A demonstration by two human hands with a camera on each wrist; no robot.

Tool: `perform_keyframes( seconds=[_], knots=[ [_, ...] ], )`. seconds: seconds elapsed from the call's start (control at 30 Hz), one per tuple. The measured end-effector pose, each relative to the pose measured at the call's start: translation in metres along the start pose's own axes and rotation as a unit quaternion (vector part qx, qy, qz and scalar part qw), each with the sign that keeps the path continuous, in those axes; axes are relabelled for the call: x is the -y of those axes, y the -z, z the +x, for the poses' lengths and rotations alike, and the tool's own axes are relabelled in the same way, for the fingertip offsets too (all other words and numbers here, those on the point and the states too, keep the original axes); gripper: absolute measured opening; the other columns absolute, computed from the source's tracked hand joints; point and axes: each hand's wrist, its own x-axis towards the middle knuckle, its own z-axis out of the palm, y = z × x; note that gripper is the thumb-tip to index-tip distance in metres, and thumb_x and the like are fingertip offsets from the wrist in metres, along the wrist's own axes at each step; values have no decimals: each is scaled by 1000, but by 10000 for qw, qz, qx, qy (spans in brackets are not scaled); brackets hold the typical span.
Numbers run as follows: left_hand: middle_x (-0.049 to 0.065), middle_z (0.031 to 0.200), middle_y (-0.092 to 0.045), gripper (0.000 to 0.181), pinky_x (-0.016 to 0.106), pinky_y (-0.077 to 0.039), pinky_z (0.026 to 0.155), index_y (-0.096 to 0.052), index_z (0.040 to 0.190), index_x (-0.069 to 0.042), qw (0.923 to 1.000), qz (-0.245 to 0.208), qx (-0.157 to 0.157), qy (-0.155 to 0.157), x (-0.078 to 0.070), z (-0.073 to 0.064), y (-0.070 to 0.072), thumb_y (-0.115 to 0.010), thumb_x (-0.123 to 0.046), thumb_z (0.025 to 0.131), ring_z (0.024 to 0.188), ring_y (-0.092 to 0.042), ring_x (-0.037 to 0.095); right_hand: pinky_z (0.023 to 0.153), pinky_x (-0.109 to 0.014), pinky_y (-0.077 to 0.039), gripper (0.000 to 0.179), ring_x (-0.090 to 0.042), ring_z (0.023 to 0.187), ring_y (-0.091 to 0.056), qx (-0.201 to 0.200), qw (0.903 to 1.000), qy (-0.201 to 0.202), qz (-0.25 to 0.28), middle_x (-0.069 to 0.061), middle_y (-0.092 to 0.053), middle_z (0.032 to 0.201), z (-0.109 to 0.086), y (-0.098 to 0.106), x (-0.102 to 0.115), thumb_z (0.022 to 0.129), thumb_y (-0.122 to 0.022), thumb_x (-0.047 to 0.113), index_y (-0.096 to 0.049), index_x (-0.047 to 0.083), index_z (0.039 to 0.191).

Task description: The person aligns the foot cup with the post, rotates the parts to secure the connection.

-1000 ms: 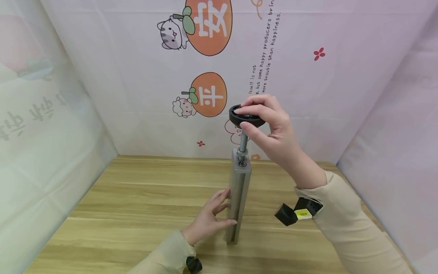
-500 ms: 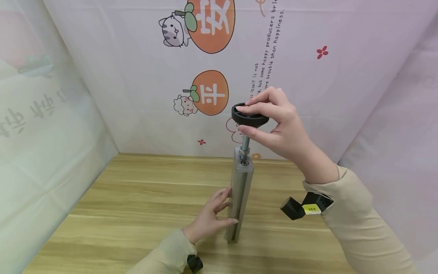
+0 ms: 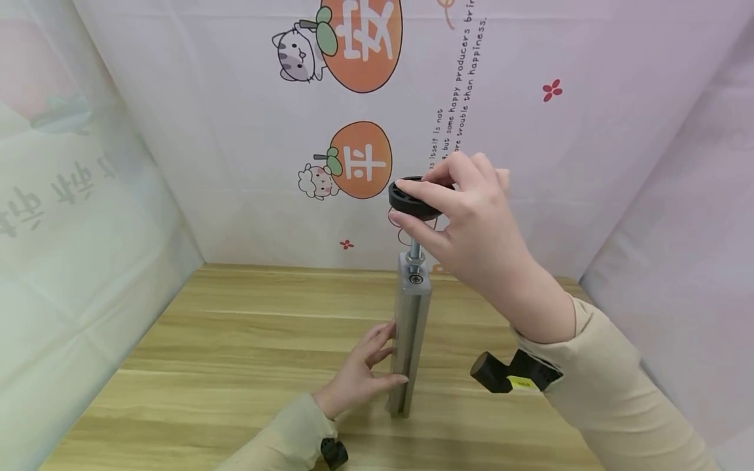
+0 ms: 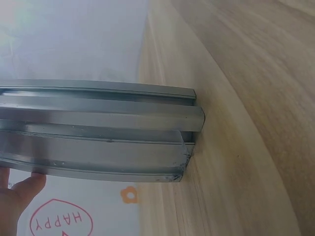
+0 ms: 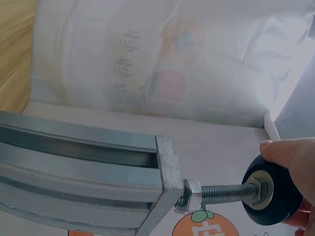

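Observation:
A grey metal slotted profile (image 3: 406, 353) stands upright on the wooden table, its lower end against the wood in the left wrist view. From its end plate (image 5: 169, 162) rises a threaded rod (image 5: 224, 193) with a hex nut (image 5: 193, 194) close to the plate. The rod carries a round black levelling foot (image 3: 414, 203). My right hand (image 3: 477, 216) pinches the foot by its rim, thumb below and fingers on top. My left hand (image 3: 359, 379) grips the profile low down, thumb on the near side and fingers on the left face.
The wooden table (image 3: 235, 340) spreads around the profile. A white printed cloth (image 3: 265, 222) forms the back wall, and further cloth walls (image 3: 677, 216) stand left and right. Each wrist wears a black camera, such as the one on the right sleeve (image 3: 518, 373).
The right hand has shifted its hold around the foot's rim, first moving slightly right, then back left with the wrist turned. The left hand keeps its place on the profile.

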Motion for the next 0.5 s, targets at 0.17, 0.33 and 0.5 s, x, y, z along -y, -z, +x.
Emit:
perform_keyframes(
  seconds=[0.17,0.33,0.5],
  knots=[
    [21,143,-30,93,42,-44,104,-18,152,-21,9998,-77,11,174,-2,1,-1,-70,5,80,130,-35,10,66,-46,-27,27,-34,79,-41,-128,9984,-50,-551,-14,-56,87,0,0,6,83,-73,25,-74,5,102],
    [20,143,-31,93,43,-45,103,-17,152,-21,9997,-26,-15,231,-2,0,-1,-70,4,80,130,-36,12,67,-41,-33,28,-34,75,-40,-342,9975,97,-614,-15,-55,84,-2,-4,2,83,-71,26,-73,3,100],
    [22,140,-33,95,42,-46,101,-17,152,-24,9998,167,-43,55,1,0,-2,-71,4,80,129,-37,11,71,-36,-31,40,-35,83,-38,-754,9965,-71,345,-19,-55,93,-7,-7,-3,86,-65,38,-70,2,104]
  ],
)
